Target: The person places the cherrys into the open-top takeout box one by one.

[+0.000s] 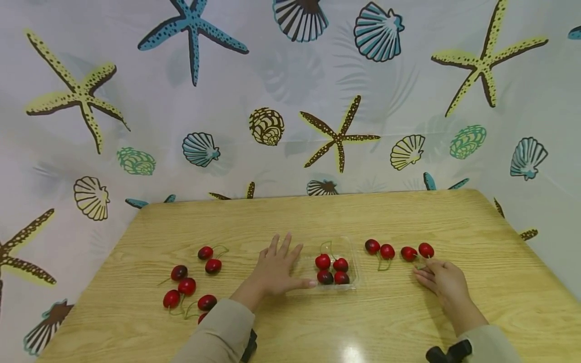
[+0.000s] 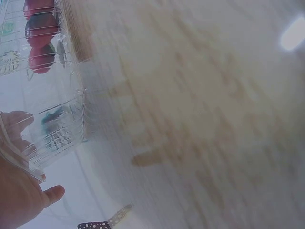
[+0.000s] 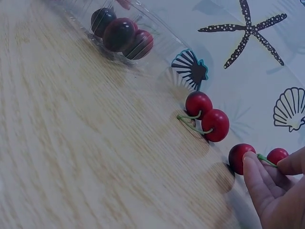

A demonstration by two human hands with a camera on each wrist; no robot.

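Observation:
My left hand (image 1: 278,267) has its fingers spread at the left end of a clear plastic container (image 1: 356,262), its thumb along the near side. In the left wrist view, fingers (image 2: 16,125) show through the plastic. Several red cherries with dark patches (image 1: 323,261) sit in the container's right part. Right of it, my right hand (image 1: 445,283) reaches a cherry pair (image 1: 426,249). In the right wrist view, a gap shows between thumb and fingers around the green stem (image 3: 267,161); the fingertips appear to touch one cherry (image 3: 240,157).
Another joined cherry pair (image 1: 387,251) lies between the container and my right hand. Several more cherries (image 1: 186,286) with green stems lie on the wood-grain table (image 1: 317,217) at left. A cloth printed with starfish and shells (image 1: 236,101) hangs behind the table.

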